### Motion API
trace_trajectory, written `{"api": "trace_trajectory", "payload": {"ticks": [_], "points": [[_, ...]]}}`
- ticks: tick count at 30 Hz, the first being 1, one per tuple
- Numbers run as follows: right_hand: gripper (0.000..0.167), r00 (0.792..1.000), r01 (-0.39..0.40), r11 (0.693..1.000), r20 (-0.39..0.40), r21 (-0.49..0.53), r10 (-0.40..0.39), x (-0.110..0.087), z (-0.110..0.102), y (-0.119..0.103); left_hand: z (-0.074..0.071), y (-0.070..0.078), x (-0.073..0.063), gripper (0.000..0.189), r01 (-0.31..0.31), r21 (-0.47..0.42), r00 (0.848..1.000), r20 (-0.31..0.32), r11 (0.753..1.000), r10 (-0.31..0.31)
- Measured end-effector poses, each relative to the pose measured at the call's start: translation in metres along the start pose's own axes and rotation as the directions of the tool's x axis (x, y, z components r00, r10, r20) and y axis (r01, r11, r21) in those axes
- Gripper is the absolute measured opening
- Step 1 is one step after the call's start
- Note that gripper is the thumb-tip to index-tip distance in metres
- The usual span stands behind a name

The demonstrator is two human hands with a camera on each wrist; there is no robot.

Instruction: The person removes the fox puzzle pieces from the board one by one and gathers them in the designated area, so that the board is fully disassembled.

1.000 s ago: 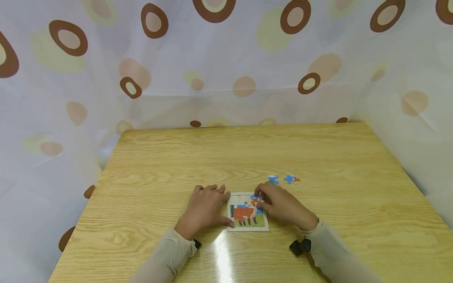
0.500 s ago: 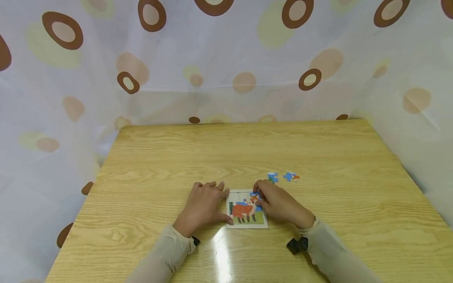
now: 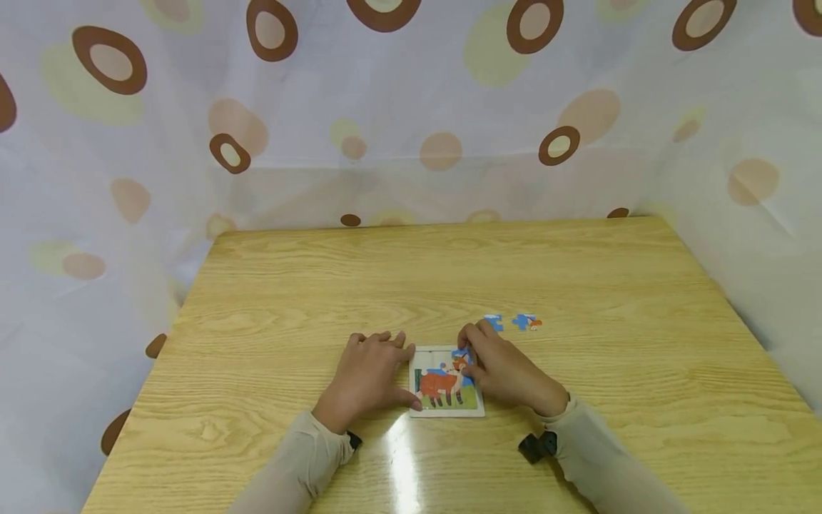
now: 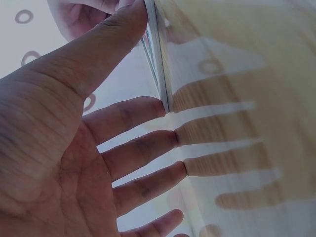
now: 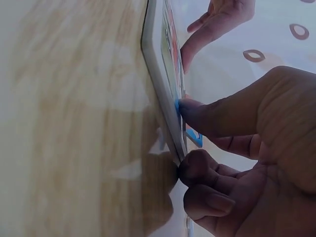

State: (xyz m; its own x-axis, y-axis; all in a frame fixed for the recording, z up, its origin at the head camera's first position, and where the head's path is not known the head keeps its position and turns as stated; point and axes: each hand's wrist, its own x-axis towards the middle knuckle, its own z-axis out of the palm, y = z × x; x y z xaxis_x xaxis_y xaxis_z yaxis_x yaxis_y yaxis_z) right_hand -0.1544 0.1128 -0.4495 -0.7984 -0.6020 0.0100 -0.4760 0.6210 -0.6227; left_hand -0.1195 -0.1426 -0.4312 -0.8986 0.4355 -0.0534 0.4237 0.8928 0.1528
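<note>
In the head view a small white-framed jigsaw puzzle [image 3: 479,412] with a red fox picture lies on the table. Its upper left part shows bare pale backing. My left hand [image 3: 367,378] steadies the left edge, thumb at the lower corner and index fingertip at the upper one, the fingers spread. At the upper right corner my right hand [image 3: 514,368] has curled fingers and pinches a puzzle piece [image 3: 459,363] with the fox's head. In the right wrist view that piece's blue edge [image 5: 195,138] stands tilted off the board, partly hidden by the thumb.
Two loose blue jigsaw pieces lie on the wooden table [image 3: 289,285] behind my right hand: a left one [image 3: 493,321], partly covered by the hand, and a right one [image 3: 526,322] with some orange. A spotted curtain [image 3: 385,178] encloses the back and sides.
The head view shifts slightly. My right hand's knuckles rise a little and cover more of the nearer loose piece. My left hand keeps its place on the puzzle frame.
</note>
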Motion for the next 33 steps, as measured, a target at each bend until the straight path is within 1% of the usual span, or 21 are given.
{"api": "trace_trajectory", "payload": {"ticks": [4,8,11,13,19,24,27,33], "points": [[0.025,1.000,0.019,0.999,-0.009,0.033,-0.018,0.002,0.000,0.000,0.001,-0.001,-0.001,0.091,0.002,-0.005,1.000,-0.005,1.000,-0.002],[0.018,1.000,0.008,0.995,-0.011,0.098,-0.007,0.004,-0.001,0.000,0.001,-0.001,-0.001,0.090,0.003,-0.013,1.000,-0.008,1.000,-0.003],[0.014,1.000,0.008,0.993,-0.013,0.121,-0.006,0.005,0.000,0.000,0.002,-0.001,-0.001,0.091,0.004,-0.006,1.000,-0.008,1.000,-0.004],[0.013,1.000,0.021,0.991,-0.023,0.133,-0.018,0.005,0.001,0.001,0.002,-0.001,-0.001,0.091,0.006,0.000,1.000,-0.010,1.000,-0.006],[0.016,0.994,0.076,0.977,-0.093,0.198,-0.058,0.007,-0.002,0.004,0.002,-0.001,-0.001,0.090,0.009,0.003,1.000,-0.022,1.000,-0.009],[0.017,0.984,0.124,0.974,-0.151,0.191,-0.095,0.008,-0.010,0.011,0.002,-0.001,-0.001,0.090,0.007,0.001,1.000,-0.020,1.000,-0.007],[0.016,0.983,0.108,0.979,-0.165,0.173,-0.080,0.007,-0.020,0.018,0.002,-0.001,-0.001,0.090,0.003,0.000,1.000,-0.020,1.000,-0.003],[0.012,0.978,0.029,0.988,-0.208,0.153,0.004,-0.001,-0.047,0.034,0.002,-0.001,-0.002,0.090,-0.001,-0.013,1.000,-0.011,1.000,0.001]]}}
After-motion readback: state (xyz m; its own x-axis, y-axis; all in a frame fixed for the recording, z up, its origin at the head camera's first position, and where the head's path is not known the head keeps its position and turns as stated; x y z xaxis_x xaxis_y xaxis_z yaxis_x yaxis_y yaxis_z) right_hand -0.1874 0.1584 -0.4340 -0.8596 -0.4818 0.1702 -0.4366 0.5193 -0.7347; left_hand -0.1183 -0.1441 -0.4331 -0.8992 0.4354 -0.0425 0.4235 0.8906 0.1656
